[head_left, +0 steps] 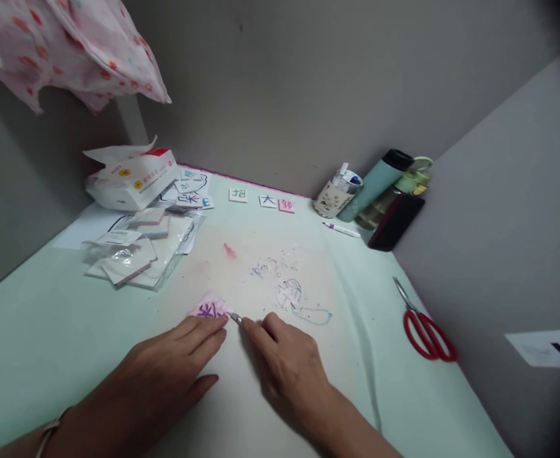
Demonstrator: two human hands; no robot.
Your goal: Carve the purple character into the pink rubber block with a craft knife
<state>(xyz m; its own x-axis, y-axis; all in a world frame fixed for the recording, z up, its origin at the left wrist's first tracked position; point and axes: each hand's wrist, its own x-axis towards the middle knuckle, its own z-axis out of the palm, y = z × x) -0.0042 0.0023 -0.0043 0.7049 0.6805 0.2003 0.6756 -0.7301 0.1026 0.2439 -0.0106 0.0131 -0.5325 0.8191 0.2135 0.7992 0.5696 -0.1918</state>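
Note:
A small pink piece (209, 305) with a purple character drawn on it lies on the pale, marked mat (261, 248). Over its lower edge rest the fingertips of my left hand (175, 356), fingers stretched out and the thumb apart. My right hand (284, 356) is closed around a slim cutter (235, 317), whose metal tip points left at the right edge of the pink piece. Its handle is mostly hidden under my fingers. Blue, black and pink scribbles mark the mat beyond my hands.
Plastic-wrapped blocks (137, 248) and a tissue pack (137, 178) stand at the left. Small lettered tiles (238, 195) line the back. At right are a pen cup (335, 197), bottle (375, 184), phone (396, 222), marker (344, 230) and red scissors (426, 332). Spotted cloth (79, 51) hangs upper left.

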